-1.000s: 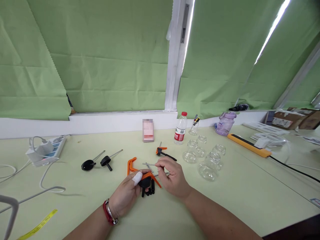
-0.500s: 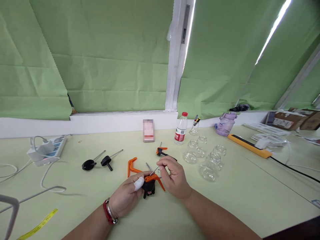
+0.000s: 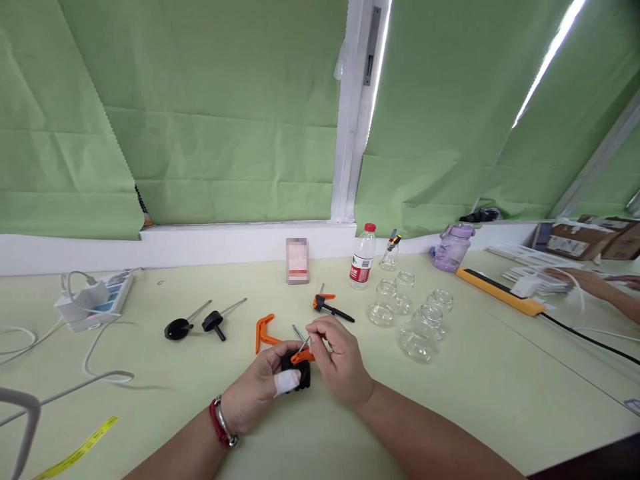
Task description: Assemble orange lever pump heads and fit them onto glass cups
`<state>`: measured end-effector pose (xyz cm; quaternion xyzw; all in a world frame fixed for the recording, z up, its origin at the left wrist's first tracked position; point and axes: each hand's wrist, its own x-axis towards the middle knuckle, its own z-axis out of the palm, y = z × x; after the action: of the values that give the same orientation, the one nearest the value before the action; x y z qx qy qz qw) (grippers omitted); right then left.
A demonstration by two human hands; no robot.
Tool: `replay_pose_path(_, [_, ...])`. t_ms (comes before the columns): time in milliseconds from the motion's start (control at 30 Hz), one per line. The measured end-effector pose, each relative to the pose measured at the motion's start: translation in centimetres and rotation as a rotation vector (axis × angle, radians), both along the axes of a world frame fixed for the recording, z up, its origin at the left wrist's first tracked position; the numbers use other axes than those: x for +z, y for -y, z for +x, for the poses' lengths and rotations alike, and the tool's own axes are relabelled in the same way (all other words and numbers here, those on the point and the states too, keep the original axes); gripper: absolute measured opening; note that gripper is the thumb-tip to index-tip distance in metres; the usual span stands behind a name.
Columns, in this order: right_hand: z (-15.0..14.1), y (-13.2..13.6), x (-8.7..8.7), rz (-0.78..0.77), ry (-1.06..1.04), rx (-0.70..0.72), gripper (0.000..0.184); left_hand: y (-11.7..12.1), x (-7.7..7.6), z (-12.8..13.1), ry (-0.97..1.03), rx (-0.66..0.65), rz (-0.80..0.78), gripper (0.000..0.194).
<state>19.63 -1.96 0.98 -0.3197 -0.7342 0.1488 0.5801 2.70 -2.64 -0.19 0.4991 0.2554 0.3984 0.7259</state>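
My left hand (image 3: pixel 255 387), with white tape round the thumb, is closed around a black plastic part (image 3: pixel 304 377) low over the table. An orange lever piece (image 3: pixel 301 357) lies against the top of that part. From above, my right hand (image 3: pixel 345 363) pinches a thin metal rod (image 3: pixel 303 344) that slants down to the orange piece. My fingers hide much of the joint between them. Just left of the hands lies a loose bent orange piece (image 3: pixel 264 332). Beyond them is a black piece with an orange lever (image 3: pixel 320 303).
Two black round caps with metal rods (image 3: pixel 179 329) lie at left, near a power strip (image 3: pixel 115 293). Several glass jars (image 3: pixel 417 343), a water bottle (image 3: pixel 362 260) and a yellow-orange bar (image 3: pixel 500 291) stand rightward. Another person's hand (image 3: pixel 575 280) touches papers at far right.
My right hand has moved slightly left and now covers the orange piece's right arm. My left thumb has shifted right over the black part. Another person's hands have appeared at far right.
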Motion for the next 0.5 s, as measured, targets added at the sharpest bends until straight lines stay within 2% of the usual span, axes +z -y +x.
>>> replay_pose_path(100, [0.0,0.3,0.1,-0.005,0.012,0.021,0.018,0.0,0.0,0.0,-0.082,0.021,0.039,0.050])
replay_pose_path(500, [0.0,1.3,0.7,0.112,0.086,0.042,0.024,0.1,0.3,0.1,-0.096,0.015,0.090,0.048])
